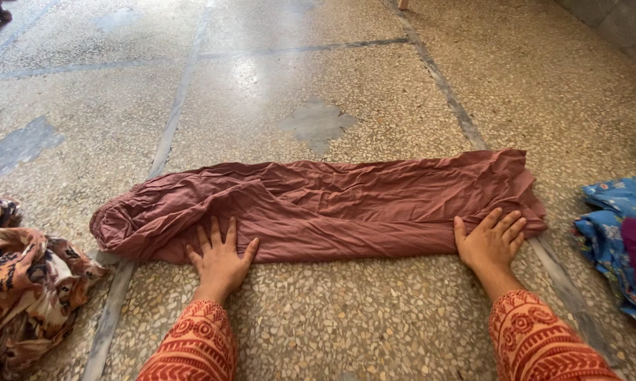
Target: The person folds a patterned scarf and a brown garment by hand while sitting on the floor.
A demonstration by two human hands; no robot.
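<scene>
Rust-brown, thin, soft cloth folded into a long wrinkled band (318, 208) lies flat on the speckled terrazzo floor (374, 317) in front of us. We have our left hand (220, 255) pressed flat, fingers spread, on its near edge left of centre; our right hand (492, 241) lies flat on the near right corner. Neither hand grasps anything: palms open, only bearing down. We judge the fabric light, limp, prone to creasing; best taken by corners or the folded edge. A brown patterned cloth heap (21, 282) sits at left, blue floral fabric (614, 226) at right.
</scene>
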